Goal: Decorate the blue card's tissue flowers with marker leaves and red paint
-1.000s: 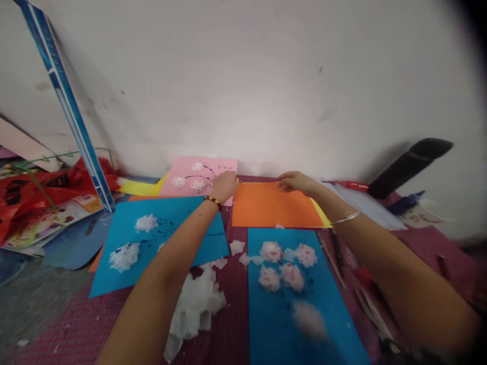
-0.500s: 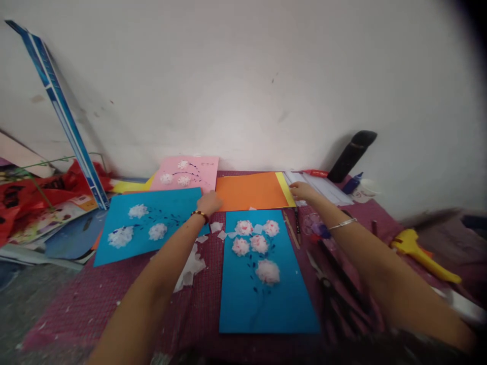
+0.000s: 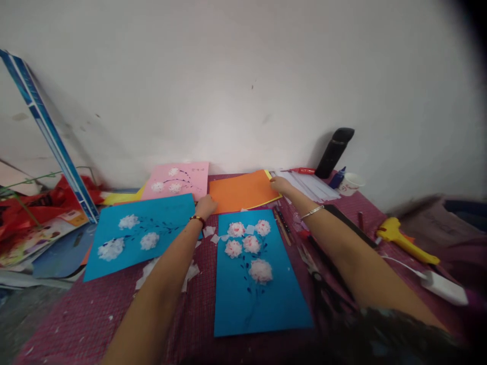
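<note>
- Orange sheet [image 3: 241, 192] mid-frame; long axis runs left to right, right end angled slightly toward frame top.
- Left hand [image 3: 206, 206] pinching its lower-left corner.
- Right hand [image 3: 282, 186] narrowed on its right edge.

The only view looks from the person's head, forward and steeply down over the purple-red checked cloth [image 3: 76, 327], facing the plain whitish wall [image 3: 213, 86] that fills roughly the upper half. The blue rectangular card with pale pink paper flowers [image 3: 279, 301] lies near the lens, low and about central, while the flat orange rectangular sheet [image 3: 243, 191] sits farther off, close to the wall.
</note>
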Motion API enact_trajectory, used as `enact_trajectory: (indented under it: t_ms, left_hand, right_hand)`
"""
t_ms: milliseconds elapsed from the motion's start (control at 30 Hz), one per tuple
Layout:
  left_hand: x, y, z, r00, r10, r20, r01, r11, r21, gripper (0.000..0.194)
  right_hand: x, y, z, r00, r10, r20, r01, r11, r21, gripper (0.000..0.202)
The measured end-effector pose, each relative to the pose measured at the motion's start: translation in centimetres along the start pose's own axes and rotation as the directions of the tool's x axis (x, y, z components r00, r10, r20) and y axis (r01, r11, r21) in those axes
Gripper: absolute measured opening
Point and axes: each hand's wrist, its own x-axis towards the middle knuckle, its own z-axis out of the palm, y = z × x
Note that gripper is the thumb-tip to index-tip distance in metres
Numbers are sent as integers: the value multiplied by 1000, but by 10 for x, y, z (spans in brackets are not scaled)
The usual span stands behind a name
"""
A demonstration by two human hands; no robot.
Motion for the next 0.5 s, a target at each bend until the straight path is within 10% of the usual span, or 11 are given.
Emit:
enact_trajectory:
  t_ms: [233,500]
  left_hand:
    - [3,-15,7,998,57,0,-57,998,-40,28]
    - [7,-22,9,997,75,-5,-75,985,-154,14]
  right_hand:
    - [23,-27,5,987,119,111,-151,921,359,38]
    - [4,5,6,946,142,292,-256,877,406,16]
